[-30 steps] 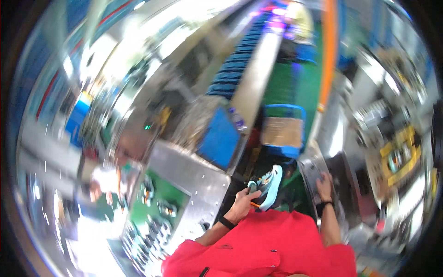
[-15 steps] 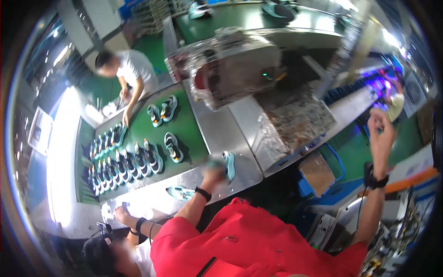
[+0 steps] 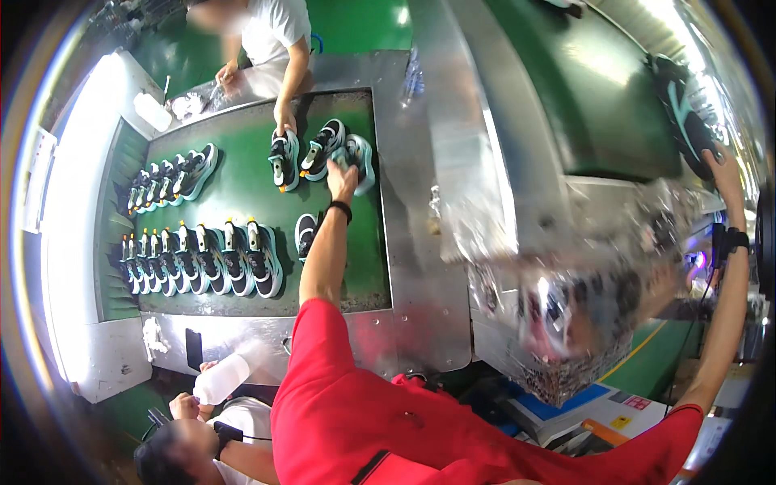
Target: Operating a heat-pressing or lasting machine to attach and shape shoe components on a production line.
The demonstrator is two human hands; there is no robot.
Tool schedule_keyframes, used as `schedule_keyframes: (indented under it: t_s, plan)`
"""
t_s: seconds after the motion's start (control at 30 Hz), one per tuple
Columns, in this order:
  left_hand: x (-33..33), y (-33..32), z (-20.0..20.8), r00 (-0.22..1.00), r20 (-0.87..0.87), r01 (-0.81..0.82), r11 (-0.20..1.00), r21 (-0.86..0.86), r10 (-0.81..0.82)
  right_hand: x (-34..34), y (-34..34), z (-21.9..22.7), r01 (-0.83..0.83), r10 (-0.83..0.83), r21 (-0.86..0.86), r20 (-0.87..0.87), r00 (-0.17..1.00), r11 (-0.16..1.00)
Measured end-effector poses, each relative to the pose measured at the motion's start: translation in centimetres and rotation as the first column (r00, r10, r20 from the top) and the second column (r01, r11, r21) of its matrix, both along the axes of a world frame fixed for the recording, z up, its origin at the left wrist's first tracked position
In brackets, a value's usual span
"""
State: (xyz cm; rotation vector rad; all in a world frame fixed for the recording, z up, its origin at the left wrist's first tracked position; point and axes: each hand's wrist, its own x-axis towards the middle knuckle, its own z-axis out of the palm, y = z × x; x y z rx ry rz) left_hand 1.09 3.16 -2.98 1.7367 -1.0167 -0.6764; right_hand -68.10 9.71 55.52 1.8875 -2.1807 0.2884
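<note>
My left hand (image 3: 343,179) reaches over the green work surface, its fingers closed on a pale blue shoe (image 3: 363,162), blurred and partly hidden by the hand. Beside it stands a black-and-white shoe (image 3: 325,149) with a pale blue sole. A co-worker's hand (image 3: 284,118) touches another such shoe (image 3: 283,160). Partly under my left forearm is one more shoe (image 3: 304,234). Far to the right, my right hand (image 3: 725,179) grips the near end of a black shoe with a teal sole (image 3: 684,117), at the edge of the raised green belt.
Two rows of shoes (image 3: 200,263) fill the left of the green surface (image 3: 234,198). A co-worker in white (image 3: 275,36) stands across. Another, lower left, holds a white bottle (image 3: 222,380). A plastic-wrapped machine (image 3: 566,311) and the raised belt (image 3: 566,89) lie right.
My left hand has moved from the metal edge onto the green surface. My right hand, raised and empty before, now holds a shoe. The view has shifted; the lower-left co-worker now holds a bottle.
</note>
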Motion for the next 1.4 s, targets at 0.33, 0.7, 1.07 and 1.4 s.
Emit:
schedule_keyframes:
  t_s: [0.33, 0.7, 1.07, 1.4]
  plan:
    - [-8.6, 15.3, -5.5, 0.863, -0.336, 0.355, 0.926, -0.128, -0.377, 6.7, -2.2, -1.8, 0.168, -0.179, 0.088, 0.136, 0.974, 0.982]
    - [-18.7, 37.8, 19.6, 0.070, -0.898, 0.930, 0.355, -0.099, -0.435, 17.7, 15.5, -1.6, -0.205, 0.092, -0.432, -0.267, 0.959, 0.878]
    - [-32.8, 41.6, 38.5, -0.592, -0.657, 0.635, -0.232, -0.737, 0.467, 22.2, 53.4, -7.3, -0.151, -0.127, -0.532, -0.450, 0.884, 0.833]
    - [-39.4, 67.7, 34.2, -0.663, -0.748, 0.598, -0.625, -0.501, -0.035, 30.5, 83.4, -20.0, 0.725, -0.333, -0.439, 0.679, 0.654, 0.531]
